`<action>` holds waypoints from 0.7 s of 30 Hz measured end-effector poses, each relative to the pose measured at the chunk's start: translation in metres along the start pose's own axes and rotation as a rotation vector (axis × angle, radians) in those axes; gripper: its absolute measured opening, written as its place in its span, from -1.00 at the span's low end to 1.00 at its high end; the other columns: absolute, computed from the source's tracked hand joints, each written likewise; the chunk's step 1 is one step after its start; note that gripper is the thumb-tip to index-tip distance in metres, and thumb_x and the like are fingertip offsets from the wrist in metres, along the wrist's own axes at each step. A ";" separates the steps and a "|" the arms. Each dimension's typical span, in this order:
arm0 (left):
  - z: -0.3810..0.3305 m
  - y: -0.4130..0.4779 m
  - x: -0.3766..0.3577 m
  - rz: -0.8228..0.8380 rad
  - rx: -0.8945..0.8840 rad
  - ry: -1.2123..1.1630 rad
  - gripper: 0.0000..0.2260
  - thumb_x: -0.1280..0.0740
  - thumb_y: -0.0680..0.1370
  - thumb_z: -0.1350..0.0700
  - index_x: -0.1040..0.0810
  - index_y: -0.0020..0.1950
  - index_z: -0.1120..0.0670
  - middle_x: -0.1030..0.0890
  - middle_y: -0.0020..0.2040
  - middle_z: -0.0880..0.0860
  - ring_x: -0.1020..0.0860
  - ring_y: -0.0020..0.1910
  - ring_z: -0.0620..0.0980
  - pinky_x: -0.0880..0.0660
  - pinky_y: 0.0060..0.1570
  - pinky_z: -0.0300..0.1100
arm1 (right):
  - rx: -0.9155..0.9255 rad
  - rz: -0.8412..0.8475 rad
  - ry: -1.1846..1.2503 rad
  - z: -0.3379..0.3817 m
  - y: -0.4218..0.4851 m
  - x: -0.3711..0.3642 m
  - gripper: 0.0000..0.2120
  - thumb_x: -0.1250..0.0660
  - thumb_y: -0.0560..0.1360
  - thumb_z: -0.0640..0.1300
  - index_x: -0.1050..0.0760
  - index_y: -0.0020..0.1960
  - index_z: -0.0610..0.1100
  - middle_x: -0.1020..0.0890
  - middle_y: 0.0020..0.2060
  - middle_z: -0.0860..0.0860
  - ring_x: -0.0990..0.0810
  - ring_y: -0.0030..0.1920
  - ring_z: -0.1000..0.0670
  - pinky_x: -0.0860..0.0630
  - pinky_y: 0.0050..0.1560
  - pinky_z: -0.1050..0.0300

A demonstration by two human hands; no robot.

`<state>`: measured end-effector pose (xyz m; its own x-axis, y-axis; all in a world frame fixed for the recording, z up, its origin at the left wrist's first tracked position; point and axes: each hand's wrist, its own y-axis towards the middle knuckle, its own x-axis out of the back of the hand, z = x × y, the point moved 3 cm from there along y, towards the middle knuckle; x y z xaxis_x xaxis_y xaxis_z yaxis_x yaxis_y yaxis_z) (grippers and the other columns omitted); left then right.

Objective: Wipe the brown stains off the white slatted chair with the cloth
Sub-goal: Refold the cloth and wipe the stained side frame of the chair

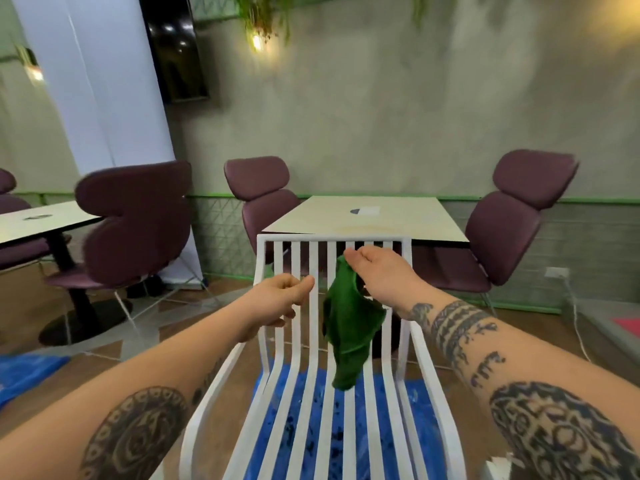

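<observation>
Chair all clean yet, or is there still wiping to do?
Hard to say it's done. On the white chair the slats look mostly white, and I can't make out brown stains in this blurry view. In hand: the right hand holds the green cloth, which dangles before the backrest, not pressed on any slat. The left hand is curled beside it. Left: wiping wherever stains remain.

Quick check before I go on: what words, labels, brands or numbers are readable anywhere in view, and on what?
No text is readable.
White card on the table: too blurred to tell if it is printed.
Forearm tattoos: some marks may be letters, but they are illegible.
Green cloth, white slatted chair: no label visible.
</observation>
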<state>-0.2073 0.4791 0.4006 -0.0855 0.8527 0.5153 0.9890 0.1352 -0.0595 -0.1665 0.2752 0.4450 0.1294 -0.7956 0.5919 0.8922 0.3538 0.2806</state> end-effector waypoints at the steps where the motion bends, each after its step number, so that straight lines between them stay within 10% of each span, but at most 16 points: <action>1: -0.007 -0.004 -0.003 0.012 -0.036 -0.009 -0.58 -0.31 0.56 -0.30 -0.56 0.16 0.02 -0.64 0.10 0.04 -0.62 0.05 0.03 -0.58 0.14 0.07 | -0.011 0.038 -0.056 0.001 -0.002 0.000 -0.53 -0.14 0.66 0.18 -0.50 -0.15 -0.19 -0.56 -0.26 -0.11 -0.55 -0.22 -0.08 -0.47 -0.11 -0.01; 9: -0.030 -0.023 -0.055 0.213 -0.132 -0.152 -0.40 -0.48 0.46 -0.19 -0.41 0.42 -0.04 -0.59 0.28 -0.03 -0.59 0.23 -0.03 -0.58 0.15 -0.01 | -0.213 0.210 0.026 -0.003 -0.026 -0.004 -0.53 -0.27 0.58 0.25 -0.52 -0.22 -0.15 -0.52 -0.41 -0.01 -0.50 -0.39 0.01 -0.44 -0.33 0.15; 21: -0.049 -0.031 -0.016 0.151 -0.287 -0.203 -0.85 -0.25 0.69 0.09 -0.60 0.02 0.01 -0.69 -0.13 -0.02 -0.65 -0.07 0.02 -0.60 0.06 -0.02 | -0.007 0.421 -0.217 0.016 -0.019 0.036 -0.63 -0.45 0.42 0.29 -0.58 -0.18 -0.03 -0.64 -0.29 0.04 -0.61 -0.27 0.06 -0.50 -0.23 0.17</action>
<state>-0.2307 0.4365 0.4356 0.0706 0.9387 0.3375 0.9833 -0.1225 0.1350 -0.1854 0.2482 0.4731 0.3882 -0.4622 0.7973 0.7844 0.6199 -0.0225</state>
